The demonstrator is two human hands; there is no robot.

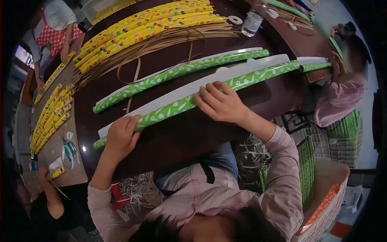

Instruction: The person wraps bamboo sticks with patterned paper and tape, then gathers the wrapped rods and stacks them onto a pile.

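Observation:
A long roll of green patterned wrapping paper (pixel 171 109) lies across the dark table in front of me, a strip of its white underside showing along the far side. My left hand (pixel 122 135) is closed over the roll near its left end. Around the middle, my right hand (pixel 221 101) grips the same roll with curled fingers. Just beyond it rests a second green roll (pixel 181 71), also edged in white and touched by neither hand.
Yellow patterned rolls (pixel 153 30) are piled at the back over brown strips (pixel 201 32). A clear bottle (pixel 252 22) and a tape roll (pixel 235 19) stand behind. More yellow rolls (pixel 50 121) lie left. Co-workers sit around; one in pink (pixel 338 97) is at right.

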